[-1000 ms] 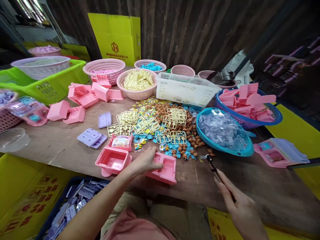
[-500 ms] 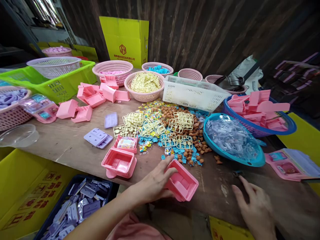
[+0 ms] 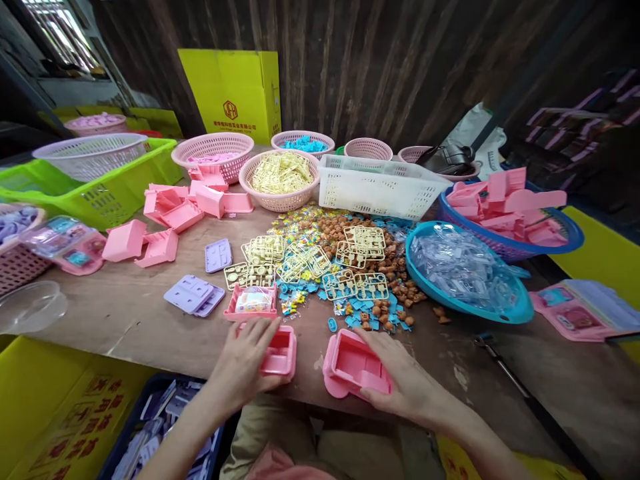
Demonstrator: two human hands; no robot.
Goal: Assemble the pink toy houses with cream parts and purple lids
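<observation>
My left hand (image 3: 245, 357) is closed around the left side of an open pink plastic box (image 3: 284, 353) at the table's front edge, covering part of it. A second open pink box (image 3: 353, 363), with a rounded tab at its lower left, stands a little to the right. My right hand (image 3: 400, 373) grips that one from its right side, thumb at the near edge. Behind the left box is a pink tray (image 3: 251, 301) with a clear-wrapped packet inside. Cream part frames (image 3: 300, 261), small brown figures (image 3: 395, 287) and blue pieces (image 3: 360, 310) lie beyond.
A long tool with a black handle (image 3: 543, 420) lies at right. Beside it are a blue basin of clear parts (image 3: 413, 257) and a finished-looking pink and lilac case (image 3: 575, 313). Lilac plates (image 3: 187, 293) lie at left; baskets and a white crate (image 3: 380, 193) line the back.
My right hand has moved left from beside the tool to a pink box. My left hand has shifted left, and both pink boxes now stand apart in front of me. The view has turned slightly.
</observation>
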